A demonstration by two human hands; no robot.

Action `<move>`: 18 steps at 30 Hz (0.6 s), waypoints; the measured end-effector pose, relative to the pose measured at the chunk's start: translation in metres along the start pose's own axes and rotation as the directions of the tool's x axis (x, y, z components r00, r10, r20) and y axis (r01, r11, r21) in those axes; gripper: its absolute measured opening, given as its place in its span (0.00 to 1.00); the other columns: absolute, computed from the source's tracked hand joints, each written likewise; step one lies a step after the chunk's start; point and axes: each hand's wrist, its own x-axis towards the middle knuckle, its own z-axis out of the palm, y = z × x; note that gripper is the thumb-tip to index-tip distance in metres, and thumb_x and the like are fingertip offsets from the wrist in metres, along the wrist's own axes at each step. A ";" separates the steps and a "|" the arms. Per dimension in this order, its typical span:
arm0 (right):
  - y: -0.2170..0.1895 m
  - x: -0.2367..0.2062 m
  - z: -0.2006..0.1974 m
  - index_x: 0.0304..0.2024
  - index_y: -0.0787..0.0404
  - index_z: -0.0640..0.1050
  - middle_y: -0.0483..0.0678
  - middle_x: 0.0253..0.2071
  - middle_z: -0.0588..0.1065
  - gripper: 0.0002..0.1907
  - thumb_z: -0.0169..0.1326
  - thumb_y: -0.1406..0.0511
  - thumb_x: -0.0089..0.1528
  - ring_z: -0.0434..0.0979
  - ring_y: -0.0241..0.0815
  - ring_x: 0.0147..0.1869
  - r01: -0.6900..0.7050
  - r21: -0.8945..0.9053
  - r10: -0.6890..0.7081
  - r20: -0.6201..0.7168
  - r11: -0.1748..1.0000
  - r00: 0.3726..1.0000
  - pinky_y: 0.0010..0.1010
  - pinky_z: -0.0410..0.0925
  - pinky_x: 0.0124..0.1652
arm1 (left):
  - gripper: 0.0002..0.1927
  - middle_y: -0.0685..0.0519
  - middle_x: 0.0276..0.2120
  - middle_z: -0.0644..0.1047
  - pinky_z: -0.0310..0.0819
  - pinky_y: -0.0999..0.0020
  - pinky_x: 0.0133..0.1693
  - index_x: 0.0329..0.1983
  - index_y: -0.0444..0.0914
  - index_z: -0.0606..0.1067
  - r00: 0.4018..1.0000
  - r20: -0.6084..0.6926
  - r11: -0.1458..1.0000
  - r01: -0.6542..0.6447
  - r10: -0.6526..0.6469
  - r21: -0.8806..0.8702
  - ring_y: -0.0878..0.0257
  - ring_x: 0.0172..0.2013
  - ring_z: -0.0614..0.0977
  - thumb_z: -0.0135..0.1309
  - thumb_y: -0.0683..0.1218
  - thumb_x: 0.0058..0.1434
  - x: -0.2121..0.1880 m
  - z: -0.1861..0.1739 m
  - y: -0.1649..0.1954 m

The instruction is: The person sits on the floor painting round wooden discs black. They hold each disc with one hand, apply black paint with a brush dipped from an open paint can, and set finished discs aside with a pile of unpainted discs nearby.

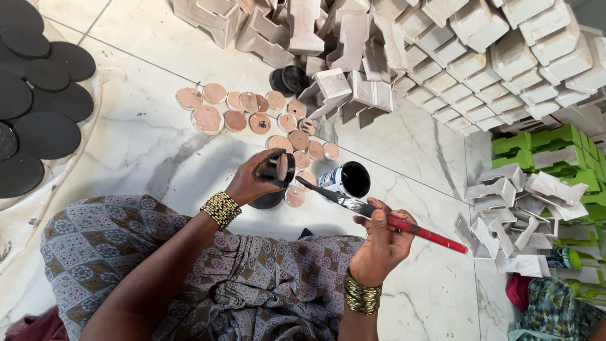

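From my feed I see black discs [38, 95] drying on a pale tray at the left edge. Unpainted brown discs [252, 113] lie scattered on the marble floor [145, 145] at upper centre. A heap of white wooden blocks [442, 57] fills the top and upper right. Green blocks [543, 142] sit at the right edge, with more white pieces [517, 202] below them. Patterned cloth [252, 284] covers the lower frame.

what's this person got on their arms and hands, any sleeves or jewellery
No sleeves show: both forearms are bare from the edge of the picture down to the wrists. The left hand has a wide beaded cuff of gold and dark green beads at the wrist. The right hand has a stack of thin gold-coloured bangles. No gloves; black paint smudges show on the left fingers.
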 end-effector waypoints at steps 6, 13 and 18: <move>0.028 0.018 -0.034 0.50 0.58 0.71 0.54 0.49 0.79 0.10 0.56 0.70 0.68 0.82 0.45 0.53 -0.387 0.360 0.414 0.003 0.849 0.910 0.42 0.77 0.52 | 0.41 0.47 0.52 0.78 0.79 0.65 0.53 0.71 0.40 0.64 0.962 0.077 0.824 0.264 -0.262 -0.501 0.61 0.50 0.81 0.62 0.34 0.54 -0.002 0.001 -0.017; 0.044 0.011 -0.045 0.48 0.56 0.72 0.57 0.51 0.79 0.14 0.59 0.73 0.62 0.81 0.47 0.53 -0.436 0.345 0.466 -0.007 0.832 0.885 0.44 0.77 0.55 | 0.32 0.48 0.51 0.77 0.78 0.62 0.54 0.69 0.35 0.65 0.931 0.132 0.626 0.330 -0.342 -0.706 0.60 0.50 0.81 0.59 0.36 0.60 -0.001 0.000 -0.022; 0.034 0.012 -0.034 0.51 0.56 0.70 0.56 0.51 0.78 0.19 0.58 0.76 0.61 0.81 0.46 0.55 -0.392 0.316 0.412 0.004 0.864 0.911 0.44 0.77 0.56 | 0.38 0.52 0.54 0.77 0.75 0.65 0.54 0.69 0.41 0.64 0.950 0.147 0.813 0.312 -0.276 -0.491 0.65 0.52 0.79 0.61 0.34 0.54 0.000 -0.005 -0.004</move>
